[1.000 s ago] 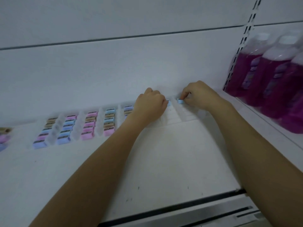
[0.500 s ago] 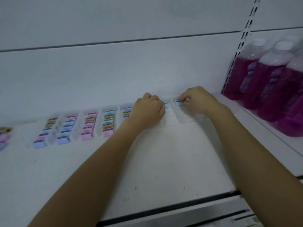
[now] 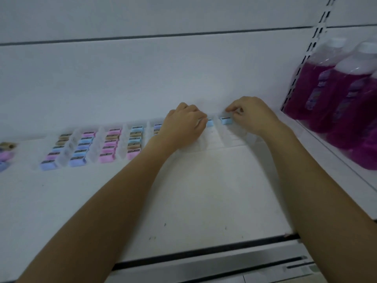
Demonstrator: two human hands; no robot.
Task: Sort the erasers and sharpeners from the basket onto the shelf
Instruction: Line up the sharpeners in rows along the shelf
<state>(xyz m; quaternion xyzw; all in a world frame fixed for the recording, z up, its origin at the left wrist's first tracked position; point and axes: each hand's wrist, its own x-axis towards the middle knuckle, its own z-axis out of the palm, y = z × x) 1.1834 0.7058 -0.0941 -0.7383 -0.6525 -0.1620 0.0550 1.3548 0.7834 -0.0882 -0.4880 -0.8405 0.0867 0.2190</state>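
Light blue sharpener (image 3: 226,120) flat in a clear moulded tray (image 3: 212,139) at the back edge of the shelf (image 3: 204,190), right of centre, close under the white back panel (image 3: 142,78). Right hand (image 3: 253,117) over its right end, fingers curled, thumb tip against the plastic; true pinch or mere touch, impossible to tell. Second blue sharpener (image 3: 210,122) just to the left in the next lane of the same tray, right at the fingertips of the left hand (image 3: 183,127). Left hand knuckles-up and curled on the tray, palm side hidden (holding anything or not: cannot tell). Nearer pockets of those two lanes see-through down to the white shelf. Further left along the back edge, rows of sharpeners (image 3: 106,144) in pink, blue, violet and tan, packed lane by lane with clear dividers between. At the far left edge, a few loose pieces (image 3: 6,154), too blurred to name. Both forearms in from the front edge across a broad white stretch of shelf, speckled with small dark marks. Dark strip (image 3: 204,252) along that front edge. At the back right corner, a slotted upright (image 3: 306,64); past it on the neighbouring shelf, purple bottles (image 3: 336,99) with white caps, well apart from the right hand.
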